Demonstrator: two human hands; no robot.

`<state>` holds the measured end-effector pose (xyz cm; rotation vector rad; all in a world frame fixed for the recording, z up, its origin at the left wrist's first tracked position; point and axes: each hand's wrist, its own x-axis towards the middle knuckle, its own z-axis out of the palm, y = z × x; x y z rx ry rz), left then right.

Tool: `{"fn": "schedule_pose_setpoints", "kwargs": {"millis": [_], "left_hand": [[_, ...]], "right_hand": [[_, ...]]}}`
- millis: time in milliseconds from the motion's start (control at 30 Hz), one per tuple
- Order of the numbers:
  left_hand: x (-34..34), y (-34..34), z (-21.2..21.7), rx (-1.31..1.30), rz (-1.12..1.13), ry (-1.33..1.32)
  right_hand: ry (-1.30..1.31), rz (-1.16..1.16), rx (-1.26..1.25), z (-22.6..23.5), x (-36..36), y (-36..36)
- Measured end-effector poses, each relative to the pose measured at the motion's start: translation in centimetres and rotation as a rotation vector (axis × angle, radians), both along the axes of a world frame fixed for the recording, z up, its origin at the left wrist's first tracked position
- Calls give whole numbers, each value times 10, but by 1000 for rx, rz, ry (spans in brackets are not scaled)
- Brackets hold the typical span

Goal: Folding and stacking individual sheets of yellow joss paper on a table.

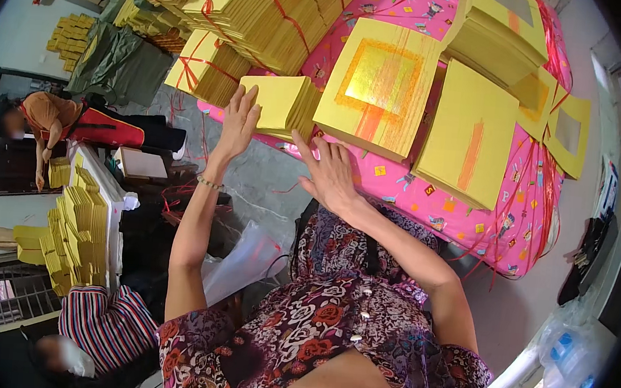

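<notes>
While two other people work at yellow stacks on a side table (107, 191) far left, the left hand (239, 121) rests open, fingers spread, against a small yellow paper stack (278, 102) at the pink-covered table's (428, 197) near edge. The right hand (331, 173), fingers apart, lies just beside it, holding nothing. Judged step: squaring the stack; lifting would need both hands closing around it.

A single head-worn fisheye view looks steeply down from close above the left hand (239, 121) and right hand (331, 173), facing the pink table (471, 215) just beyond them.
</notes>
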<state>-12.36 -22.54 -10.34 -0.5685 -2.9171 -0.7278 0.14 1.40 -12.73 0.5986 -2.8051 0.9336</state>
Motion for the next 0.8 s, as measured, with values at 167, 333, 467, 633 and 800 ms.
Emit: {"fn": "schedule_pose_setpoints", "kwargs": {"millis": [167, 333, 467, 633, 800], "left_hand": [[-4, -1, 6, -19, -10, -7], [-5, 9, 27, -374, 51, 60], [-14, 6, 38, -293, 26, 78], [-16, 25, 52, 31, -161, 105], [-11, 42, 54, 55, -245, 122]], "right_hand": [[6, 38, -124, 27, 5, 7], [284, -17, -209, 60, 11, 47], [329, -59, -119, 89, 8, 94], [352, -166, -80, 88, 0, 128], [310, -119, 11, 88, -3, 138]]}}
